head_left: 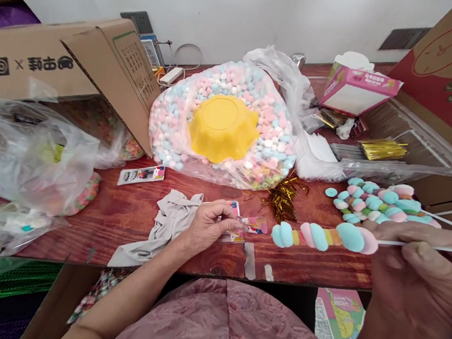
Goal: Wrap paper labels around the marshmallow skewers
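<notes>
- Right hand (422,268) clenched on the white stick of the pastel marshmallow skewer (320,236); keep it level.
- Left hand (207,224) pinches a small printed wrapper (254,224) near the desk's front edge; hold its mouth open.

The light is bright and soft. The right hand (412,288) looks big and blurry. By its fingers the picture bends, and the corner goes dark.

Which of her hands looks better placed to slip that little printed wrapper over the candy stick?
Probably the left hand: it already pinches the printed wrapper just off the marshmallow skewer tip, while the right hand holds the stick end.
</notes>
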{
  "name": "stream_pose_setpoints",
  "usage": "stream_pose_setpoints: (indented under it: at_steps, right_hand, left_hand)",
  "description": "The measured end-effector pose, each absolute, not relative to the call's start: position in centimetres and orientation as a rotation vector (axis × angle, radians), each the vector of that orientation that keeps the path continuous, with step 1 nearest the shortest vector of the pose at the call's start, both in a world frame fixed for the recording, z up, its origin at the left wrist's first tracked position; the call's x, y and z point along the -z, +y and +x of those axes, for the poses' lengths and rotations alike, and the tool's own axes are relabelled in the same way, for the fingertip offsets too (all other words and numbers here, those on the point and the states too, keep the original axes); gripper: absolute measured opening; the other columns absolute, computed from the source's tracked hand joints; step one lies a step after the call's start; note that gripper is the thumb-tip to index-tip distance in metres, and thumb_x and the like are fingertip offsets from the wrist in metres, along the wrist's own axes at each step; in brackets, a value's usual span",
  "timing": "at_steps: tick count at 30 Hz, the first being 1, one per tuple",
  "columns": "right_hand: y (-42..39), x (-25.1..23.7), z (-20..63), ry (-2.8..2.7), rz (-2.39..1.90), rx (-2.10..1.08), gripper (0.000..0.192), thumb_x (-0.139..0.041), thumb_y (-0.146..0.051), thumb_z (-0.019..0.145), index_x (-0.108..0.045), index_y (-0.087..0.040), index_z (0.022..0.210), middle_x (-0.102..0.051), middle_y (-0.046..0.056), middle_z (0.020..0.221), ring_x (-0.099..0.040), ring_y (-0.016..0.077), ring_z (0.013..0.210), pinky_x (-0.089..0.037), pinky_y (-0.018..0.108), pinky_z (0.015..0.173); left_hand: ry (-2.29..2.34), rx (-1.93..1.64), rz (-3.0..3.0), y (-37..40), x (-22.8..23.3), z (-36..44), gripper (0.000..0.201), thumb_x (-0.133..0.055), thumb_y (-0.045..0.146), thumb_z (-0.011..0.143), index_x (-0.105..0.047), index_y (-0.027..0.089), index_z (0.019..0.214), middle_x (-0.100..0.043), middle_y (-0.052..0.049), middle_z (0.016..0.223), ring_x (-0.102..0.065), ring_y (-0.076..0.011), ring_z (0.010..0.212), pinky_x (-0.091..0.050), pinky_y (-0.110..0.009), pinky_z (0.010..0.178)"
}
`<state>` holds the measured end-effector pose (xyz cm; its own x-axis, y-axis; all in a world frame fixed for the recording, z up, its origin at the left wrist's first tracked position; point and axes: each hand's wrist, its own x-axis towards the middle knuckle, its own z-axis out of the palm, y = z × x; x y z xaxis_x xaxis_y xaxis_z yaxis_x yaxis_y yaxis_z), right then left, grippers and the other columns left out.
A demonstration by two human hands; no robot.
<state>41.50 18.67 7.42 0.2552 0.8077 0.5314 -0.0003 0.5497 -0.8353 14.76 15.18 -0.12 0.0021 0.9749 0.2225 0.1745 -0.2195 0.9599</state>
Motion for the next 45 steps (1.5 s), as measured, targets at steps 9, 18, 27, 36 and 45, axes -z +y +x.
stream_pose_setpoints:
  at_steps: [9, 18, 27, 36, 45]
  right_hand:
    - [17.2, -6.4, 40.2, -1.263, -0.899, -0.573, 0.012, -0.076, -0.016, 0.069, -0.078, -0.026, 0.076, -0.073, 0.001, 0.075, -0.064, 0.0202, 0.066, -0.050, 0.039, 0.072]
    - [18.2, -3.7, 41.6, -1.152, -0.817, -0.943, 0.008, -0.078, -0.019, 0.071, -0.079, -0.022, 0.078, -0.072, 0.004, 0.072, -0.062, 0.0171, 0.059, -0.048, 0.032, 0.055]
    - [16.5, -3.0, 40.6, -1.385, -0.908, -0.842, 0.013, -0.075, -0.016, 0.077, -0.079, -0.026, 0.084, -0.075, 0.002, 0.081, -0.067, 0.0193, 0.077, -0.053, 0.035, 0.077]
    - [17.8, -1.2, 40.2, -1.080, -0.859, -1.058, 0.011, -0.079, -0.024, 0.073, -0.076, -0.025, 0.084, -0.073, -0.001, 0.073, -0.053, 0.0105, 0.050, -0.039, 0.025, 0.046]
    - [16.5, -1.1, 39.9, -1.303, -0.920, -0.973, 0.010, -0.079, -0.016, 0.075, -0.077, -0.025, 0.081, -0.074, 0.001, 0.079, -0.066, 0.0178, 0.068, -0.051, 0.031, 0.060]
  left_hand:
    - [1.176, -1.304, 1.520, 14.8, 0.2, 15.7, 0.025, -0.075, 0.034, 0.081, -0.066, 0.016, 0.067, -0.063, 0.001, 0.065, -0.054, -0.0097, 0.061, -0.042, -0.023, 0.061]
    - [1.130, -1.281, 1.706, 14.7, 0.8, 16.0, 0.021, -0.071, 0.032, 0.086, -0.066, 0.016, 0.072, -0.064, -0.001, 0.069, -0.057, -0.0105, 0.064, -0.045, -0.024, 0.063]
    - [1.073, -1.278, 2.071, 14.7, 0.9, 15.9, 0.013, -0.066, 0.026, 0.090, -0.066, 0.016, 0.082, -0.065, -0.003, 0.074, -0.060, -0.0121, 0.072, -0.049, -0.024, 0.068]
    - [1.206, -1.036, 1.967, 14.5, 0.1, 16.0, 0.034, -0.058, 0.031, 0.093, -0.054, 0.017, 0.124, -0.064, -0.010, 0.110, -0.059, -0.0186, 0.098, -0.047, -0.033, 0.088]
    - [1.175, -0.529, 1.736, 13.4, -0.4, 17.9, 0.040, -0.053, 0.058, 0.091, -0.052, 0.018, 0.090, -0.054, 0.001, 0.085, -0.047, -0.0131, 0.075, -0.038, -0.026, 0.067]
